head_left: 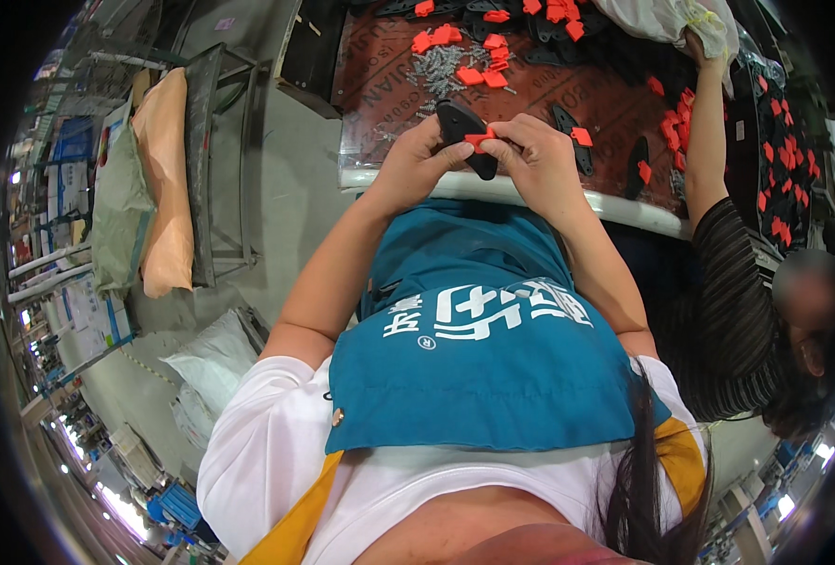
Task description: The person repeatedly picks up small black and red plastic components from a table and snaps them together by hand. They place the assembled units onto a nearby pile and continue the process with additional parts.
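Black bracket (pixel 457 121) is grasped by the left hand (pixel 416 162); right hand (pixel 542 158) pinches orange-red clip (pixel 479 140) against it; screws (pixel 439 69) lie beyond both hands.

Over the feed I log, left: peach sack (pixel 165 188), green sack (pixel 119 212), both beside dark metal frame (pixel 212 169). White sack (pixel 215 363) on grey floor (pixel 290 202). Right: co-worker's striped sleeve (pixel 736 292).

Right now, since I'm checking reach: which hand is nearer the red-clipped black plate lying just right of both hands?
Right. The right hand is just left of the red-clipped black plate; the left hand is farther left.
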The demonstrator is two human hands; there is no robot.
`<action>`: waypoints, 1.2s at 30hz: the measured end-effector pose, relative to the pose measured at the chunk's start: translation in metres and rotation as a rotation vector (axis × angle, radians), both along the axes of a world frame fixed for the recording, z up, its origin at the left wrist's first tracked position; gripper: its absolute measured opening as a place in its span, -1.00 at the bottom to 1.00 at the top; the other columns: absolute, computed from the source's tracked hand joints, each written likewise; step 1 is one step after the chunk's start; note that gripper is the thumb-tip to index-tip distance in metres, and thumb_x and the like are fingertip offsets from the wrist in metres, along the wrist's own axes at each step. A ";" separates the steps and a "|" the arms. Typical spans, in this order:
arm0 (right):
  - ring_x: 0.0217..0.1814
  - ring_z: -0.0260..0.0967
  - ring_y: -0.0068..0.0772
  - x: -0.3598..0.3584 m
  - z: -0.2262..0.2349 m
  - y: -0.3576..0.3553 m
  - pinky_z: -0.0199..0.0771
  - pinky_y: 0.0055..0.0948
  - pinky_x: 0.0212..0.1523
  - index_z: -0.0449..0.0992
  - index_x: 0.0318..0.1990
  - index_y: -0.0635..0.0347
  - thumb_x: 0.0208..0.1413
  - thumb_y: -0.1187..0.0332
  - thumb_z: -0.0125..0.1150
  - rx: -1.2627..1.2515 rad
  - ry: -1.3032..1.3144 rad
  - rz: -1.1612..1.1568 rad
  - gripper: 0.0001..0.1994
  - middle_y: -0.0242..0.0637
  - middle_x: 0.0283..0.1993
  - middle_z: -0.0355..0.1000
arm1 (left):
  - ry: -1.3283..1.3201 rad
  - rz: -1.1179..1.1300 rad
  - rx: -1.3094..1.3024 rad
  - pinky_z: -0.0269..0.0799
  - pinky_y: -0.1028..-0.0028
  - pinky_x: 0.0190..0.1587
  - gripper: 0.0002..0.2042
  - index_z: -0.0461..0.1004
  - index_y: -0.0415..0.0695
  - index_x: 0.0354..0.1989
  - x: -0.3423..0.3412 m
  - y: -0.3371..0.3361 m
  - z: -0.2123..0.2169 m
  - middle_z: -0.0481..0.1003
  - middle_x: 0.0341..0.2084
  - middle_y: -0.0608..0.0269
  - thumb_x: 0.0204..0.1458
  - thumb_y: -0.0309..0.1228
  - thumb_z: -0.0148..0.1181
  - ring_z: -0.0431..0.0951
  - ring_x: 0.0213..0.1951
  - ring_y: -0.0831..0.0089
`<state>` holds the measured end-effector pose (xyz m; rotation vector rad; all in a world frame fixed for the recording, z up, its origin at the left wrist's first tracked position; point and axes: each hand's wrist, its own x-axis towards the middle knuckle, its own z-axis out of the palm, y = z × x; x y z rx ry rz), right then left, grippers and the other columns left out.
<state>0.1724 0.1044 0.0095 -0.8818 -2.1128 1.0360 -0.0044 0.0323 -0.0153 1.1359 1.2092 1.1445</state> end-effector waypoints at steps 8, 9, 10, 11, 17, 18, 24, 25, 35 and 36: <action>-0.15 0.33 -0.07 -0.014 -0.030 0.000 0.33 -0.22 -0.10 0.46 -0.08 0.29 -0.12 0.26 0.35 0.367 -0.116 -0.193 -0.56 -0.16 -0.21 0.42 | -0.703 0.335 -0.224 0.43 0.45 -0.20 -0.76 0.29 -0.13 0.00 0.036 0.009 -0.010 0.45 -0.21 0.26 0.26 -0.31 -0.13 0.48 -0.27 0.50; -0.07 0.28 -0.06 -0.014 -0.034 -0.004 0.28 -0.22 -0.06 0.42 -0.02 0.27 -0.22 0.22 0.41 0.363 -0.186 -0.179 -0.44 -0.18 -0.12 0.39 | -0.733 0.314 -0.224 0.43 0.47 -0.20 -0.77 0.29 -0.13 -0.01 0.036 0.008 -0.015 0.45 -0.22 0.26 0.26 -0.31 -0.13 0.48 -0.26 0.51; -0.07 0.28 -0.07 -0.012 -0.035 -0.005 0.28 -0.23 -0.08 0.43 -0.03 0.26 -0.24 0.22 0.41 0.388 -0.215 -0.175 -0.44 -0.19 -0.14 0.39 | -0.766 0.293 -0.227 0.42 0.48 -0.19 -0.77 0.30 -0.13 -0.02 0.036 0.007 -0.018 0.45 -0.22 0.27 0.26 -0.31 -0.12 0.48 -0.26 0.53; -0.08 0.28 -0.08 -0.009 -0.035 -0.005 0.28 -0.24 -0.09 0.44 -0.05 0.26 -0.25 0.22 0.42 0.412 -0.244 -0.172 -0.45 -0.19 -0.16 0.40 | -0.783 0.322 -0.233 0.40 0.48 -0.15 -0.78 0.30 -0.14 -0.03 0.042 0.004 -0.018 0.47 -0.25 0.28 0.25 -0.32 -0.10 0.48 -0.26 0.54; -0.19 0.30 -0.06 0.030 -0.074 0.032 0.29 -0.15 -0.21 0.48 -0.20 0.22 -0.24 0.17 0.41 0.423 -0.375 -0.346 -0.55 -0.18 -0.27 0.40 | -0.710 0.244 -0.367 0.39 0.41 0.01 -0.62 0.20 -0.27 0.14 0.046 0.003 -0.015 0.40 0.00 0.11 0.20 -0.37 -0.03 0.49 -0.07 0.36; -0.20 0.30 -0.06 0.045 -0.082 0.045 0.30 -0.14 -0.22 0.48 -0.21 0.20 -0.22 0.14 0.40 0.447 -0.385 -0.428 -0.56 -0.18 -0.28 0.41 | -0.684 0.275 -0.367 0.39 0.40 0.03 -0.58 0.17 -0.29 0.18 0.045 0.003 -0.011 0.38 0.05 0.07 0.19 -0.37 -0.02 0.48 -0.04 0.33; -0.03 0.27 -0.01 0.099 -0.113 0.058 0.32 -0.08 -0.07 0.47 -0.08 0.17 -0.14 0.01 0.35 0.392 -0.774 -0.548 -0.48 -0.13 -0.08 0.38 | -0.713 0.340 -0.346 0.43 0.36 0.00 -0.61 0.22 -0.30 0.15 0.021 0.005 -0.020 0.36 0.07 0.01 0.15 -0.46 -0.01 0.48 -0.03 0.26; 0.02 0.24 0.03 0.094 -0.113 0.058 0.30 -0.08 -0.02 0.45 -0.03 0.17 -0.11 0.02 0.33 0.345 -0.754 -0.581 -0.46 -0.10 -0.01 0.34 | -0.713 0.357 -0.340 0.43 0.37 0.00 -0.62 0.23 -0.29 0.14 0.019 0.005 -0.022 0.36 0.06 0.02 0.15 -0.46 -0.01 0.48 -0.03 0.26; -0.26 0.45 -0.09 -0.007 -0.122 0.184 0.48 -0.16 -0.33 0.39 -0.14 0.06 0.04 0.39 0.04 0.687 -0.855 -0.165 -0.79 -0.17 -0.30 0.43 | -0.701 0.455 -0.300 0.47 0.40 -0.07 -0.74 0.32 -0.23 0.01 0.001 -0.001 -0.013 0.44 -0.09 0.11 0.15 -0.47 0.00 0.50 -0.14 0.35; -0.29 0.47 -0.08 -0.012 -0.127 0.191 0.49 -0.15 -0.37 0.38 -0.16 0.08 0.05 0.38 0.02 0.660 -0.923 -0.138 -0.82 -0.16 -0.33 0.44 | -0.689 0.469 -0.288 0.48 0.40 -0.07 -0.74 0.33 -0.23 0.01 -0.002 -0.002 -0.010 0.45 -0.10 0.11 0.15 -0.47 -0.01 0.49 -0.14 0.36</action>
